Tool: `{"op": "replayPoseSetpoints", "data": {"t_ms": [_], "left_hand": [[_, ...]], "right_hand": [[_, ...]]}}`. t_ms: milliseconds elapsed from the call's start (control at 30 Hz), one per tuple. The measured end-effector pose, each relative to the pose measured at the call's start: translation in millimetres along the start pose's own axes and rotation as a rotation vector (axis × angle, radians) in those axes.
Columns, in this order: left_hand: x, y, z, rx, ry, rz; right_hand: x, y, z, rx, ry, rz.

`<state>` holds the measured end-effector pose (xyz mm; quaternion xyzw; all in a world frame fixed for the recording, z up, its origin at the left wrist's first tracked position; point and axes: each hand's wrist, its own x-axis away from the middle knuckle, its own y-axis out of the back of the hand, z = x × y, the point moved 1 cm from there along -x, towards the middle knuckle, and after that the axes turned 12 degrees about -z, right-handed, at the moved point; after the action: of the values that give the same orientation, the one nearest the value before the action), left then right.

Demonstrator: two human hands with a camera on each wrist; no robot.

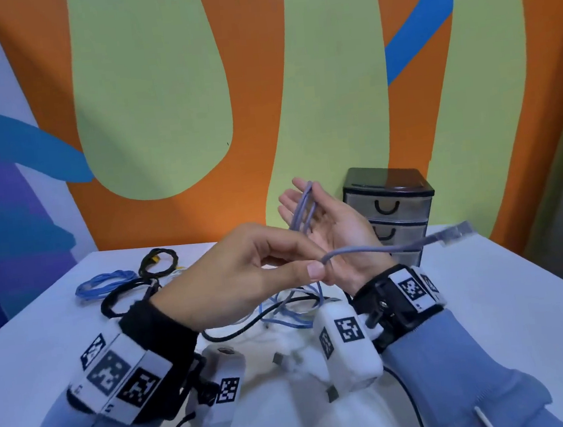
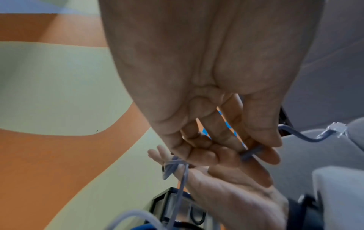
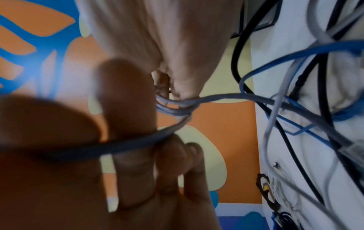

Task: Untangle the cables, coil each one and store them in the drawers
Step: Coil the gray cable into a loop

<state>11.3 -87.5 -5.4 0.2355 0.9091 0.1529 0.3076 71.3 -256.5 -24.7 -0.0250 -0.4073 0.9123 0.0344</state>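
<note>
A grey-lilac network cable (image 1: 373, 250) is held up over the white table (image 1: 508, 298). My left hand (image 1: 320, 270) pinches it between thumb and forefinger close to its free end, and the clear plug (image 1: 457, 232) sticks out to the right. My right hand (image 1: 306, 199) is raised behind, palm toward me, and holds a few wound loops (image 1: 302, 211) of the same cable between thumb and fingers. The right wrist view shows those loops (image 3: 173, 107) at the fingertips, with a strand running down to the tangle (image 3: 315, 96). A small black-framed drawer unit (image 1: 389, 209) stands behind, its drawers closed.
A tangle of blue, black and white cables (image 1: 293, 312) lies under my hands. At the back left lie a coiled blue cable (image 1: 104, 285) and two black coils (image 1: 157, 259). A painted wall rises right behind the table.
</note>
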Motion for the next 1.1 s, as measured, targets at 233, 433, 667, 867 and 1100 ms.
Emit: {"op": "replayPoseSetpoints", "data": {"t_ms": [233,433,667,867,1100], "left_hand": [[-8.1,-15.2,18.0,-0.287,-0.224,-0.327],[-9.7,-2.4,16.4,-0.355,-0.162,-0.654],[-15.4,-0.5,23.0,-0.22,0.003,-0.711],[-13.8,8.5,28.8,-0.208,0.007,-0.699],[-11.3,23.9,23.0,0.15,0.11,-0.718]], "right_hand": [[23.1,-14.0,-2.6,0.1,-0.071,0.074],[27.8,-21.3,-9.4,0.136,0.023,0.179],[26.2,-22.0,-19.0,0.177,0.093,0.216],[26.1,-23.3,-22.0,0.288,0.172,0.192],[18.0,-9.3,-3.1,0.538,0.594,-0.114]]}}
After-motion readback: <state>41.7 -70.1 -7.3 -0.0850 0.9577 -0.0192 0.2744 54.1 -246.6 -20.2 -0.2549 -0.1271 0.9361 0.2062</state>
